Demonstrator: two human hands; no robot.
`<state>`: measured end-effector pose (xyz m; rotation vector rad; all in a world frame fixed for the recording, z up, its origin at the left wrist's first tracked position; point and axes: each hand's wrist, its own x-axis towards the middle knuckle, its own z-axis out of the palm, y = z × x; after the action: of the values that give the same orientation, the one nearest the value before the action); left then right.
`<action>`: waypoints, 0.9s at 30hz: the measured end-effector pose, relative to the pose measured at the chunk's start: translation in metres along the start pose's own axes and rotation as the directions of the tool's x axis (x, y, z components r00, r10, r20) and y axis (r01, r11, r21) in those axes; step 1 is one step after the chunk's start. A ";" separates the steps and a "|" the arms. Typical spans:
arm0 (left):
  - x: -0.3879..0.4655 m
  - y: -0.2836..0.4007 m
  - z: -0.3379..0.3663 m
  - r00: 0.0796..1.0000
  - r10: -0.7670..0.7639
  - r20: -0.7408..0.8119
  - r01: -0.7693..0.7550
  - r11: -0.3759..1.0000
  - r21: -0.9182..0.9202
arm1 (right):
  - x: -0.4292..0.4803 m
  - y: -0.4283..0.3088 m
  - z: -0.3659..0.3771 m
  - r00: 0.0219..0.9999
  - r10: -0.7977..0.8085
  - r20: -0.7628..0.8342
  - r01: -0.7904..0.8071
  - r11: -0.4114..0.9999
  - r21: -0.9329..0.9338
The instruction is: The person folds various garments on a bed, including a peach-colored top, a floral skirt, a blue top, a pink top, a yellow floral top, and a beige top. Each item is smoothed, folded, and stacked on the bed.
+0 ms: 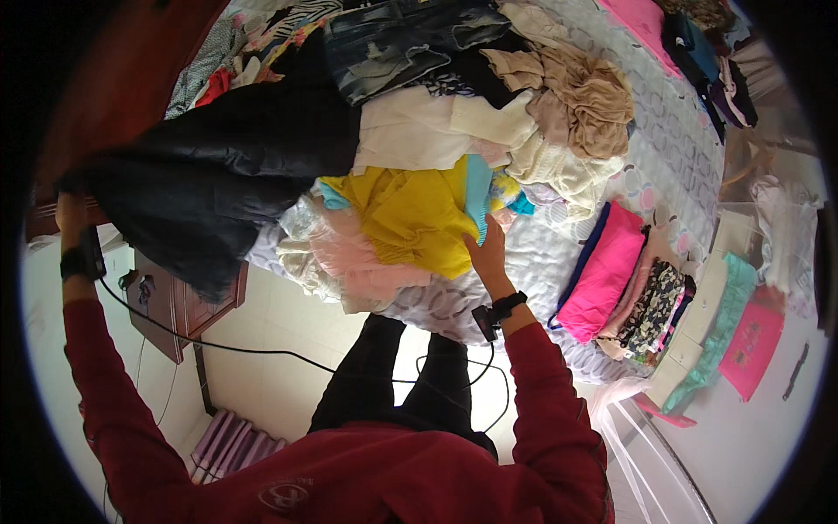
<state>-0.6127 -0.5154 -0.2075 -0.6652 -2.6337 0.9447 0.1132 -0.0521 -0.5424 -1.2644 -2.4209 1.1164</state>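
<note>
At the far left, my left hand (pixel 71 208) grips one end of a black garment (pixel 262 154). The cloth stretches from there across to the clothes pile, its lower edge hanging past the bed's side. My left fingers are mostly hidden by the dark fabric. My right hand (pixel 490 257) is at the near edge of the pile, thumb and fingers apart. It touches a yellow garment (pixel 412 216) and a light blue ribbed garment (pixel 478 190). Pale pink clothing (pixel 347 245) lies left of the yellow one, and a white garment (pixel 412 128) lies behind it.
Ripped denim (pixel 393 56) and a crumpled tan garment (pixel 586 98) top the pile on the patterned bedsheet (pixel 674 144). Folded clothes, one bright pink (pixel 602 272), stand in a row at right. A wooden cabinet (pixel 190 295) is at left. A black cable (pixel 262 352) links my wrist straps.
</note>
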 end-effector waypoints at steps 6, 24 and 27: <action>0.040 0.080 -0.136 0.966 0.143 -0.217 -0.038 0.903 0.427 | 0.007 -0.053 0.025 0.918 0.265 0.295 -0.206 0.954 -0.218; -0.155 0.347 -0.183 0.893 0.195 -0.405 -0.449 0.404 -0.797 | -0.023 -0.017 -0.047 0.792 0.150 0.592 -0.164 0.986 -0.031; -0.198 0.382 -0.220 0.977 0.213 0.012 0.104 -0.426 -0.899 | 0.000 -0.012 -0.074 0.831 0.192 0.522 -0.013 0.945 -0.327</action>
<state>-0.2308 -0.2370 -0.3093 -0.9191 -2.7823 -2.0863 0.1403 -0.0168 -0.4824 -1.3137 -3.0908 1.3143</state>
